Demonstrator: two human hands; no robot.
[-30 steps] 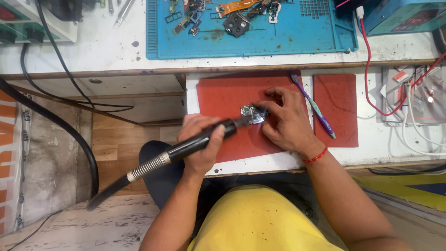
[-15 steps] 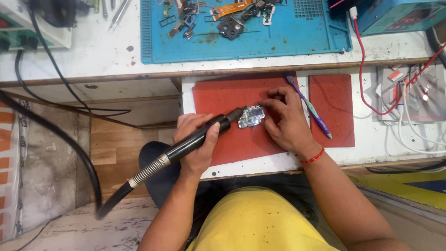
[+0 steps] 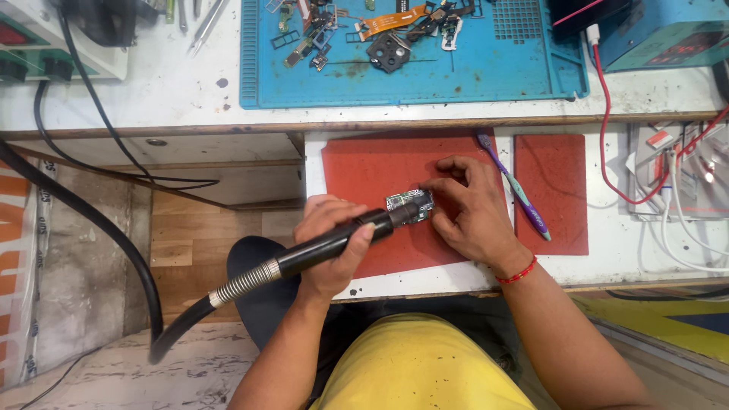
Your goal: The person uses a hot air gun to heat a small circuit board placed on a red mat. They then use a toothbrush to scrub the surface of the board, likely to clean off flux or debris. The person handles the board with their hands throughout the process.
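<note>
The left hand (image 3: 328, 247) is closed around the black handle of a hot-air tool (image 3: 334, 241). The fingers wrap over the handle, and the tool points to the right and a little far, with its metal tip just at a small green circuit board (image 3: 408, 205). Behind the hand, the handle continues into a ribbed metal spring part and then a thick black hose (image 3: 114, 250), which goes down to the near left and curves up along the left side of the scene.

The right hand (image 3: 469, 215) rests on the red mat (image 3: 364, 171) to the right of the board. Its fingertips are pressed together on the right and far edge of the board and hold it flat on the mat. A red thread bracelet (image 3: 519, 272) is around the wrist.

The circuit board lies near the middle of this red mat, on the white pull-out shelf (image 3: 607, 254) in front of the person. A purple toothbrush (image 3: 516, 186) lies diagonally just to the right of the right hand, between the mat and a second red mat (image 3: 558, 190).

Farther away, on the white bench, a blue work mat (image 3: 456, 72) carries small phone parts, among them an orange flex cable (image 3: 391, 19).
</note>
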